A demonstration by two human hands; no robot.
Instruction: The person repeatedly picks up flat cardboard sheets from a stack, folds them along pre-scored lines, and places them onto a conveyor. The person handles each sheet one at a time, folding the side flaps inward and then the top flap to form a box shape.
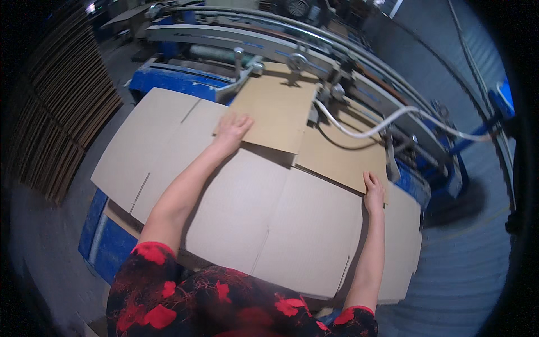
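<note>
A brown cardboard sheet (275,112) lies in front of me, its far end in under the machine. A slit parts it from a second brown panel (339,154) on the right; whether the two join farther in is hidden. My left hand (232,133) grips the left edge of the brown sheet near its corner, fingers bent on top. At the right panel's near right corner, my right hand (373,195) is closed on the edge with its fingertips on top. Both rest above slotted, pale cardboard blanks (241,208), which spread out toward my body.
A machine with a long metal beam (236,36) and blue frame (168,81) crosses the far side. A white hose (365,132) and a dark cable loop over the right panel. Tall stacked cardboard (62,112) stands at left. Ribbed metal wall rises at right.
</note>
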